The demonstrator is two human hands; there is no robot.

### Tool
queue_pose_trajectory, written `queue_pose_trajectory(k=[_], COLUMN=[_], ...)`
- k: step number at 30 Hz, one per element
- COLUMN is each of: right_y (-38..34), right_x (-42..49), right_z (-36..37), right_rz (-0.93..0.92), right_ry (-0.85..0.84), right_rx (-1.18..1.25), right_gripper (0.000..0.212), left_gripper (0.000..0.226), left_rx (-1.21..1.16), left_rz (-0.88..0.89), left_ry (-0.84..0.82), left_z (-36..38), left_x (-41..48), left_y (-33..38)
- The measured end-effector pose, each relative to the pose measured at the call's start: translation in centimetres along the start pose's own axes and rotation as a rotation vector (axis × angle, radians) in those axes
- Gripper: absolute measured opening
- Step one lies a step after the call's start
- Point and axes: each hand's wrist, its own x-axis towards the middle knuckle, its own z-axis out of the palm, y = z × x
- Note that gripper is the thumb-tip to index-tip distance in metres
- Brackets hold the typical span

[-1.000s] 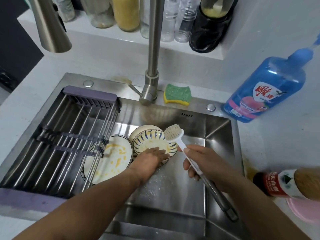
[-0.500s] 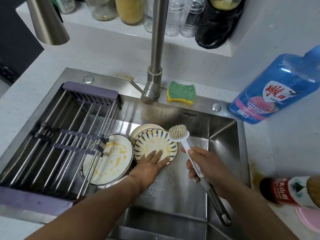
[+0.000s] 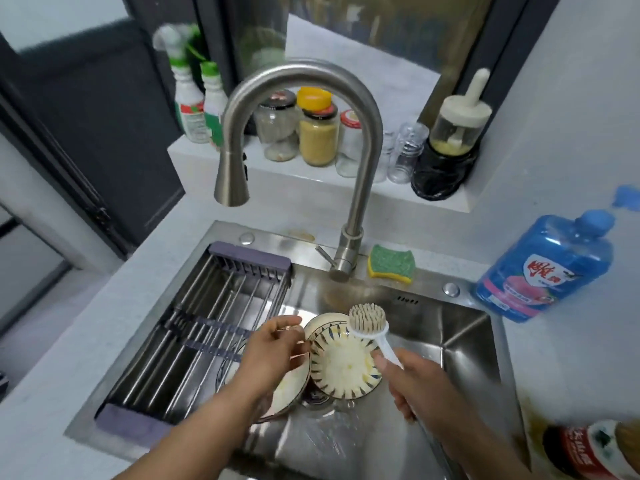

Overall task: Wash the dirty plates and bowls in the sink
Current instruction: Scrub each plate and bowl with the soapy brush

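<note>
A: Where are the dishes, going by the tap (image 3: pixel 356 209)?
B: All down in the sink (image 3: pixel 460 341), just in front of the tap's base. A striped bowl (image 3: pixel 343 370) stands tilted on its edge, its pale inside turned up to the camera. A second bowl (image 3: pixel 323 325) peeks out behind it, nearer the tap.
A: And the plate?
B: The plate (image 3: pixel 291 389) is in front and a little left of the tap, tipped up, with yellow smears on its face. It is just beside the striped bowl.
A: What is the left hand doing?
B: The left hand (image 3: pixel 273 355) lies over the plate's upper rim. It is blurred, but thumb and fingers seem to pinch that rim, with the forefinger stretched toward the tap.
A: The right one?
B: The right hand (image 3: pixel 420 388) is in front and right of the tap, fingers wrapped tight round the white handle of a brush (image 3: pixel 369 322). The brush head sticks up with its bristles pointing toward the tap, just over the striped bowl's far rim.
A: Anything else round the tap?
B: A wire rack (image 3: pixel 207 323) spans the sink to the tap's left. A green and yellow sponge (image 3: pixel 391 266) lies just right of the tap's base, and a blue bottle (image 3: pixel 543 268) stands farther right. Jars (image 3: pixel 318 136) line the ledge behind the tap. A red-labelled bottle (image 3: pixel 581 448) sits well to the front and right of it, at the picture's edge
</note>
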Motion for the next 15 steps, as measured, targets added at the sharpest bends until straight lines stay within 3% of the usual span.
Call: queue_pose_trajectory(k=[4,10,15], right_y=[-3.0,-6.7,-8.1], right_x=[-0.8,-0.9,-0.9], right_z=[1.6,3.0,3.2], right_rz=[-0.059,-0.159,-0.252], right_ry=[0.028,0.061,0.088], right_rx=[0.015,-0.061,-0.187], right_gripper=[0.01,0.013,0.01], left_gripper=[0.015,0.021,0.028], left_rx=[-0.181,-0.383,-0.402], left_rz=[-0.102,-0.259,-0.224], left_ry=[0.006,-0.118,-0.1], left_z=[-4.0,-6.5,-8.3], left_x=[-0.6,-0.8,-0.3], left_y=[5.3,9.1,12.4])
